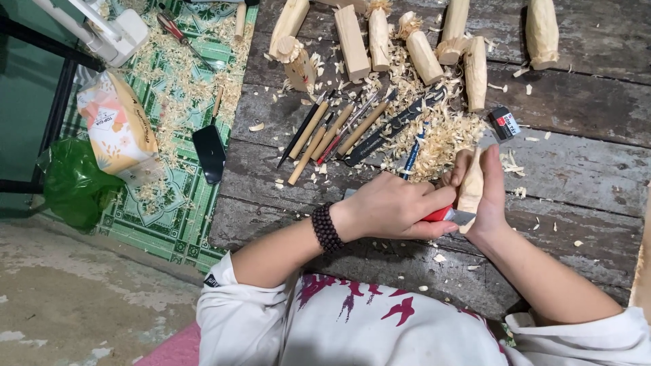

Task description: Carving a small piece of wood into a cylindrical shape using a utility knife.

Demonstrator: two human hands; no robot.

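Gripping a red-handled knife (pixel 444 215), the left hand (pixel 393 207) has its fingers clamped around the handle, with the blade set against the lower end of a pale wood piece (pixel 470 186). The right hand (pixel 489 196) wraps this piece, its grip closed on the wood, thumb lying along one side. Both hands sit just above the front part of a weathered plank desk (pixel 576 169), over scattered shavings (pixel 441 139). A dark bead bracelet (pixel 327 228) circles the left wrist. Beyond the hands lies a fan of carving tools (pixel 332 132) with wooden handles, beside a blue pen (pixel 413 154) half buried in shavings. Further back stands a row of roughly carved wooden blocks (pixel 420 41). A small black-and-red box (pixel 504 123) rests near the blocks on the right. On the green patterned mat (pixel 169 217) to the left lie a black trowel (pixel 209 146), a printed bag (pixel 119 129) and a green plastic bag (pixel 74 183).
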